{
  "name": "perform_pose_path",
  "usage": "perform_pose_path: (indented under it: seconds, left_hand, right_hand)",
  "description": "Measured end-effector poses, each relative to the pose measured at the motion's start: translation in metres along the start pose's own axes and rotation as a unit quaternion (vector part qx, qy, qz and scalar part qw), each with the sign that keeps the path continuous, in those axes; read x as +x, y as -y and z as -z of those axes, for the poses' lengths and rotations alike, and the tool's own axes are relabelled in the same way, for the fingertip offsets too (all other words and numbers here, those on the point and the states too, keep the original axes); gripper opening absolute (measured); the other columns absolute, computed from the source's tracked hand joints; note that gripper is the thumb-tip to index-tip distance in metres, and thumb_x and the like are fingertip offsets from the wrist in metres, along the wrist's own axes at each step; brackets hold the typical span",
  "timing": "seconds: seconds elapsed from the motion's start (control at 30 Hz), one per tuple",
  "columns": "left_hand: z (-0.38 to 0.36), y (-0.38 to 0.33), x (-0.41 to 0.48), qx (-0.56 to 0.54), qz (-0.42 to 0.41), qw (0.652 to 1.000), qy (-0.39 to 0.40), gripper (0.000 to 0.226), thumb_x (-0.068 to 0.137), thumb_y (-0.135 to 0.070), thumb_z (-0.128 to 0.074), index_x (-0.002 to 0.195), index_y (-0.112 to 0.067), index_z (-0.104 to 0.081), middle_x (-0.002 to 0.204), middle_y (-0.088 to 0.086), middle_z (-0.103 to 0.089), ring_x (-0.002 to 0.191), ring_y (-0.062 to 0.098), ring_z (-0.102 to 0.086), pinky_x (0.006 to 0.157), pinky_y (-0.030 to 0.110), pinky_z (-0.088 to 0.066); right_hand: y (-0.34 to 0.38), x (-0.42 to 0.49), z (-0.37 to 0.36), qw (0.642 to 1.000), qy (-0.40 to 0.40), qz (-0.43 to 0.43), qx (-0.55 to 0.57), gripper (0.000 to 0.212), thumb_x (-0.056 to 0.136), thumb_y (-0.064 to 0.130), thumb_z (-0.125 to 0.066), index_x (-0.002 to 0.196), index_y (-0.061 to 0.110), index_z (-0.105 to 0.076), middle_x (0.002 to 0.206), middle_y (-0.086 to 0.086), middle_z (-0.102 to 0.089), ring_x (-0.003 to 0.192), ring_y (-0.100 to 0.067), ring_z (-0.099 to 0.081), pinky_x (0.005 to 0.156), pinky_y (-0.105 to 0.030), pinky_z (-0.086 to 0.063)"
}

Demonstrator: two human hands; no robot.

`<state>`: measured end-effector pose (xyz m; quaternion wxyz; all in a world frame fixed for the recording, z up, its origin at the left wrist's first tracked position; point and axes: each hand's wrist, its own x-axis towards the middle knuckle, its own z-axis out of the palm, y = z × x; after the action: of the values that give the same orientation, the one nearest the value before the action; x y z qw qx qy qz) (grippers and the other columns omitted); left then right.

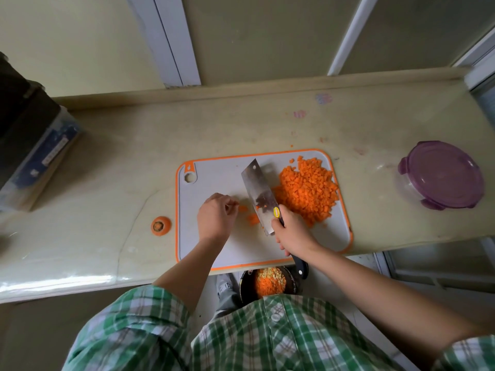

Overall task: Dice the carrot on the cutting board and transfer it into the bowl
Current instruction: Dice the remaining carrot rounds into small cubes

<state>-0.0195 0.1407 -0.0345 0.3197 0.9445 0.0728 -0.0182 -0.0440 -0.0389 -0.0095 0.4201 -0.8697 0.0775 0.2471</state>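
A grey cutting board with an orange rim lies on the counter. A big heap of diced carrot covers its right side. My right hand is shut on the handle of a cleaver, whose blade stands on the board left of the heap. My left hand rests on the board with fingers curled beside a few small carrot pieces next to the blade. A dark bowl holding diced carrot and pale yellowish bits sits below the counter edge, partly hidden by my shirt.
A cut carrot top lies on the counter left of the board. A clear container with a purple lid stands at the right. A dark box sits at the far left. The board overhangs the counter's front edge.
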Motion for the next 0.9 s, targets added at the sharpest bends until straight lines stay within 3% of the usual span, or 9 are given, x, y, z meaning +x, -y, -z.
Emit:
perform_pose_path:
  seconds: [0.2,0.37,0.53,0.77,0.9]
  left_hand:
    - [-0.009,-0.016,0.008,0.036,-0.041,0.997,0.052,0.022,0.086,-0.015,-0.065,0.106,-0.020,-0.073,0.095,0.001,-0.072,0.089,0.024,-0.063,0.072,0.030,-0.048]
    - [-0.015,-0.021,0.011,-0.045,-0.006,0.996,0.077,0.012,0.088,-0.009,-0.065,0.097,-0.013,-0.072,0.093,0.001,-0.073,0.085,0.019,-0.065,0.077,0.024,-0.047]
    - [-0.021,-0.023,0.008,-0.038,0.015,0.997,0.069,0.013,0.090,-0.008,-0.060,0.097,-0.011,-0.069,0.094,0.004,-0.073,0.087,0.023,-0.065,0.078,0.026,-0.044]
    - [-0.027,-0.020,0.003,-0.040,0.035,0.997,0.060,0.010,0.088,-0.013,-0.064,0.095,-0.011,-0.070,0.094,0.005,-0.072,0.086,0.024,-0.064,0.075,0.030,-0.045]
    - [-0.023,-0.015,0.001,-0.057,0.025,0.996,0.066,0.008,0.090,-0.014,-0.062,0.095,-0.011,-0.067,0.091,0.005,-0.071,0.084,0.023,-0.063,0.073,0.031,-0.046]
  right_hand:
    - [-0.001,-0.003,0.014,0.996,-0.041,-0.018,0.082,0.008,0.098,0.014,-0.040,0.095,0.007,-0.042,0.060,-0.011,-0.048,0.040,-0.017,-0.044,0.036,-0.027,-0.040]
    - [-0.007,-0.005,0.017,0.995,-0.048,-0.020,0.084,0.008,0.098,0.015,-0.040,0.092,0.011,-0.042,0.060,-0.011,-0.049,0.040,-0.016,-0.045,0.037,-0.027,-0.041]
    - [-0.001,-0.007,0.010,0.995,-0.042,-0.012,0.089,0.009,0.098,0.014,-0.040,0.089,0.010,-0.041,0.060,-0.010,-0.049,0.039,-0.015,-0.045,0.036,-0.026,-0.039]
    - [0.001,-0.003,-0.005,0.999,-0.022,-0.016,0.023,0.007,0.096,0.014,-0.039,0.091,0.009,-0.042,0.064,-0.014,-0.053,0.042,-0.021,-0.051,0.037,-0.034,-0.047]
    - [0.003,-0.001,-0.005,0.998,-0.024,0.009,-0.055,0.009,0.096,0.014,-0.037,0.096,0.008,-0.042,0.068,-0.017,-0.056,0.047,-0.033,-0.059,0.038,-0.044,-0.051]
